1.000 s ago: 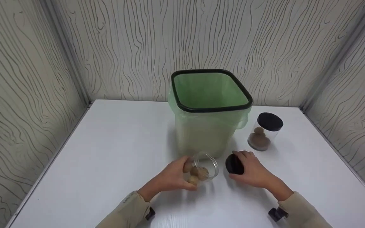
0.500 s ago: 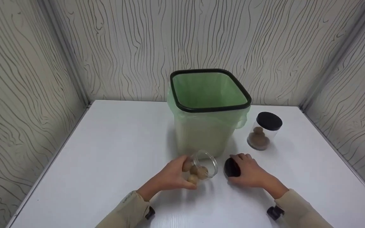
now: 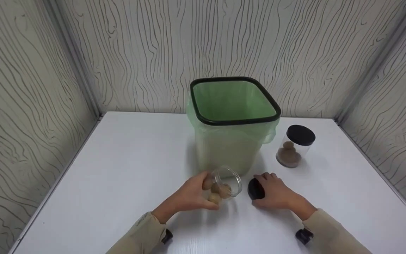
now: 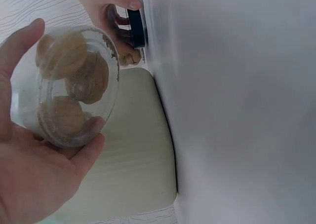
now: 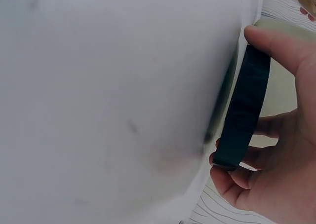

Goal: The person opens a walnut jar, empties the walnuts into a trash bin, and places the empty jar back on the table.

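In the head view my left hand [image 3: 192, 195] grips an uncapped clear jar [image 3: 238, 183], tilted with its mouth toward the right. Several brown walnuts [image 3: 225, 191] lie inside it; the left wrist view shows walnuts [image 4: 88, 78] behind the clear wall. My right hand [image 3: 277, 193] holds a black lid [image 3: 256, 189] by its edge, just right of the jar and apart from it. In the right wrist view the lid [image 5: 244, 108] is seen edge-on between thumb and fingers, close to the white table surface.
A bin [image 3: 224, 151] with a green liner [image 3: 234, 98] and black rim stands behind both hands. To its right is a second clear jar [image 3: 289, 157] with a black lid [image 3: 300, 135] and brown contents. Wood-patterned panels [image 3: 153, 56] enclose the white table [image 3: 129, 148].
My right hand has moved slightly left and toward the table's front with the black lid. My left hand and its jar have hardly moved.
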`<state>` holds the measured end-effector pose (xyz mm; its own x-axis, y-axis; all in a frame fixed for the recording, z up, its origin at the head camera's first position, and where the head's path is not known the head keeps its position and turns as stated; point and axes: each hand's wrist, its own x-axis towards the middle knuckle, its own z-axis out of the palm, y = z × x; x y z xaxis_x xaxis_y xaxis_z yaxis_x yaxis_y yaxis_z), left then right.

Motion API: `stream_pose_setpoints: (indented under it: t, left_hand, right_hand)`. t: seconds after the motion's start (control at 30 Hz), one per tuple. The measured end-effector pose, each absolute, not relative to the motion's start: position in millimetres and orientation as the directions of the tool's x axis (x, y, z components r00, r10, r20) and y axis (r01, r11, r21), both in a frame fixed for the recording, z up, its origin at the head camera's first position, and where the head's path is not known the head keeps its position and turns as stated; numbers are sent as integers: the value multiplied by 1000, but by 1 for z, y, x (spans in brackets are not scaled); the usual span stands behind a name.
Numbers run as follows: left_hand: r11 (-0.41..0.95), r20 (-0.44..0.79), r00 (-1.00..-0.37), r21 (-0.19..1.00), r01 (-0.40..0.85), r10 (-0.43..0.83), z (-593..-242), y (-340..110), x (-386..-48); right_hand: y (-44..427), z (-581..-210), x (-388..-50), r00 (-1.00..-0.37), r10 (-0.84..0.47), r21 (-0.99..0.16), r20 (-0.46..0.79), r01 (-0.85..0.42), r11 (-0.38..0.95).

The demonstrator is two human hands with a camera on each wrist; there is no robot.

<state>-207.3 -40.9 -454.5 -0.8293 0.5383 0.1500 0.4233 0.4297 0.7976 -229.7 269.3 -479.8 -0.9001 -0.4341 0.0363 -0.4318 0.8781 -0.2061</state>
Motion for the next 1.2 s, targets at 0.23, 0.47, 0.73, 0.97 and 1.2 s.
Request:
stream_pose_setpoints:
  t: [0.23, 0.47, 0.73, 0.97, 1.2]
  left_hand:
    - [434, 143, -830, 797, 420, 540, -454, -41, -207]
    - [431, 128, -834, 808, 402, 537, -453, -42, -207]
    - [426, 145, -834, 805, 412, 532, -452, -43, -207]
    - [416, 171, -829, 800, 432, 532, -455, -45, -209]
    - [407, 185, -829, 802, 438, 529, -454, -45, -208]
  right_hand:
    - [265, -476, -231, -907, -422, -201, -9, -411, 889]
    - [263, -476, -233, -905, -425, -181, -14, -416, 891]
    - [262, -476, -235, -913, -405, -189, -36, -392, 900]
    - [262, -472, -230, -911, -412, -200, 2, -404, 893]
    - [268, -468, -228, -929, -370, -265, 16, -361, 894]
